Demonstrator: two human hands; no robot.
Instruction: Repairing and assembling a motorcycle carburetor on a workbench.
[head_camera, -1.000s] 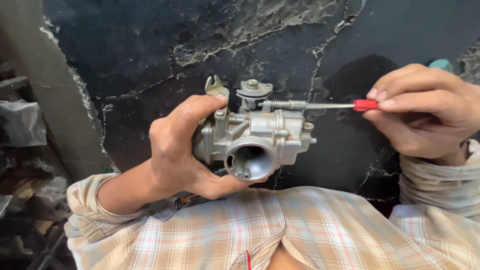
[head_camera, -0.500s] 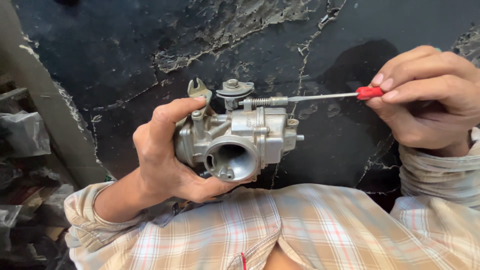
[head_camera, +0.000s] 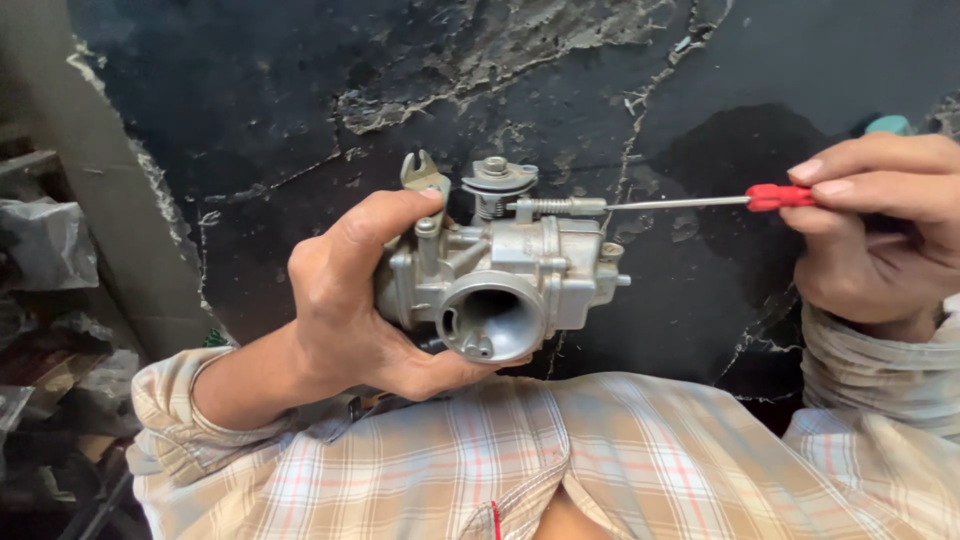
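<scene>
My left hand grips a silver metal carburetor from its left side, round bore facing me. On its top sit a round cap and a spring-loaded screw. My right hand pinches the red handle of a thin screwdriver, held level. Its shaft runs left and the tip meets the spring screw on the carburetor's upper right.
A dark, cracked, oil-stained floor lies behind the hands. Grey clutter and a crumpled plastic bag sit at the left edge. My plaid shirt fills the bottom. A teal object peeks above my right hand.
The view has shifted a little, so the carburetor and both hands sit slightly differently in frame. The screwdriver stays on the spring screw, and my right fingers have shifted on the red handle.
</scene>
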